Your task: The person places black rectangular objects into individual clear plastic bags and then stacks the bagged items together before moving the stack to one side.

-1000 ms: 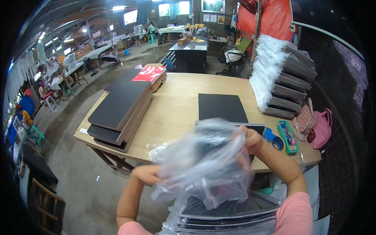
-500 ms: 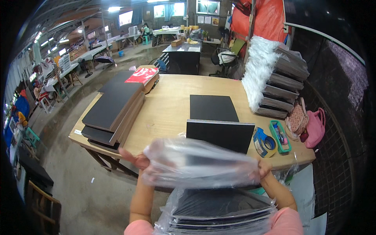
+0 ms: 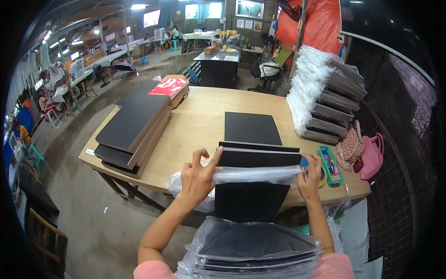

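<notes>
Both my hands grip a clear plastic bag (image 3: 258, 175), gathered into a band across the front of an upright black board (image 3: 251, 202). My left hand (image 3: 199, 176) is at the board's left edge, index finger reaching its upper corner. My right hand (image 3: 309, 179) pinches the band at the right edge. Whether the board's lower part is inside the bag, I cannot tell. Just behind, another black board's upper edge shows, and a flat black board (image 3: 253, 129) lies beyond on the table. Close to my body are several black boards in clear plastic (image 3: 258, 237).
A stack of dark boards (image 3: 134, 121) occupies the wooden table's (image 3: 200, 111) left side. Plastic-wrapped boards (image 3: 332, 102) are piled at far right. Nearer on the right are a green tray of pens (image 3: 331, 165), a partly hidden tape roll (image 3: 322, 176) and a pink bag (image 3: 371, 156).
The blurred, spread plastic bag has become a narrow band across the upright board. My left hand has moved right and up, my right hand up; the black board now shows below the band.
</notes>
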The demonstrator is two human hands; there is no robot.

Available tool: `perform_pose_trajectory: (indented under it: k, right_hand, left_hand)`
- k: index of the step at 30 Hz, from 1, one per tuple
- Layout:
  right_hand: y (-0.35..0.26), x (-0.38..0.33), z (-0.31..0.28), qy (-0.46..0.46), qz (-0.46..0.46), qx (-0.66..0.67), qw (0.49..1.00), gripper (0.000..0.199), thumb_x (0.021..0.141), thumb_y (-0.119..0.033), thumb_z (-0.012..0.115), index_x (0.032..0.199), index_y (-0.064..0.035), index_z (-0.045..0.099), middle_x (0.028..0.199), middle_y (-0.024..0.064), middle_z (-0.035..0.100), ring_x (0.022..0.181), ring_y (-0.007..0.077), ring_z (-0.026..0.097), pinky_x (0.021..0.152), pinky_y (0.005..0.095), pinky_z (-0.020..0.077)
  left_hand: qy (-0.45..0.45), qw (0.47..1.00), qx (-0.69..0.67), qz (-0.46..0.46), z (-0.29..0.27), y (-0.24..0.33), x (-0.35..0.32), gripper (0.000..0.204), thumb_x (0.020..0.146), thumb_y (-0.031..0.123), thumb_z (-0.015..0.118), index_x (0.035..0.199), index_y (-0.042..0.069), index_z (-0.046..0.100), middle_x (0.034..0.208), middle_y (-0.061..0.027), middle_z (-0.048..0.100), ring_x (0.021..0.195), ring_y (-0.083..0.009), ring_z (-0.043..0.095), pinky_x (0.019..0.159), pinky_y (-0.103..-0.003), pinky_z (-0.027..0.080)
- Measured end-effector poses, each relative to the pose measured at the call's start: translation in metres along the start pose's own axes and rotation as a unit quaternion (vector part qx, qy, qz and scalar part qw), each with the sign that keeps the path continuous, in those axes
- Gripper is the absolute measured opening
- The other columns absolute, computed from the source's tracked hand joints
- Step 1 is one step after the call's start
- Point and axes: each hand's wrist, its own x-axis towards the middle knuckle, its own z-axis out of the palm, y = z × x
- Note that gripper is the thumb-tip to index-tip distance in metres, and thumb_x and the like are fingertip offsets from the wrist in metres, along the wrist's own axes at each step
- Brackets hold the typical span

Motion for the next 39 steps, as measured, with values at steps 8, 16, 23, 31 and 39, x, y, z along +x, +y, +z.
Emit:
perform_pose_trajectory:
  k: [8,16,23,31,39]
  right_hand:
    - [0.025,0.024,0.017,-0.057,-0.040,-0.036,0.997,0.036,0.075,-0.001,0.058,0.110,-0.0076,0.056,0.101,0.0185,0.049,0.091,0.0368,0.055,0.074,0.0396,0.0461]
    - [-0.008,0.012,-0.011,0.009,-0.097,-0.041,0.994,0.014,0.071,-0.001,0.058,0.083,-0.0019,0.052,0.087,0.0138,0.050,0.073,0.0316,0.053,0.064,0.0373,0.0439]
    - [-0.028,0.007,-0.053,-0.148,0.044,0.094,0.983,0.009,0.072,-0.002,0.060,0.068,0.0004,0.053,0.064,0.0076,0.053,0.057,0.0183,0.052,0.053,0.0296,0.0387]
    - [0.025,-0.069,-0.057,-0.273,0.428,0.541,0.670,0.025,0.077,-0.020,0.069,0.084,0.0028,0.064,0.084,0.0085,0.065,0.077,0.0156,0.060,0.072,0.0260,0.0467]
    - [0.100,-0.184,-0.026,-0.410,0.489,0.381,0.669,0.011,0.083,-0.010,0.061,0.084,0.0005,0.064,0.082,0.0040,0.060,0.077,0.0110,0.054,0.072,0.0236,0.0410]
  left_hand:
    - [-0.040,0.999,-0.013,-0.015,0.047,-0.013,0.015,0.046,0.073,0.012,0.067,0.117,0.019,0.057,0.107,-0.0033,0.053,0.063,-0.0207,0.057,0.060,-0.034,0.040]
    - [-0.009,1.000,-0.001,0.000,0.015,-0.005,0.016,0.037,0.069,0.011,0.071,0.103,0.019,0.061,0.104,-0.0027,0.051,0.064,-0.0214,0.055,0.061,-0.033,0.041]
    - [-0.196,0.938,-0.283,-0.034,-0.028,-0.023,0.011,0.026,0.066,0.001,0.065,0.091,0.009,0.067,0.099,-0.0064,0.060,0.073,-0.0185,0.062,0.068,-0.031,0.048]
    - [-0.427,0.377,-0.676,-0.467,0.022,-0.056,-0.056,0.021,0.086,0.014,0.063,0.104,0.003,0.062,0.069,0.0019,0.055,0.054,-0.0045,0.045,0.042,-0.019,0.034]
    - [-0.432,0.240,-0.657,-0.570,0.129,-0.066,-0.257,0.022,0.089,0.027,0.062,0.089,0.006,0.060,0.072,0.0033,0.060,0.054,-0.0016,0.051,0.046,-0.016,0.044]
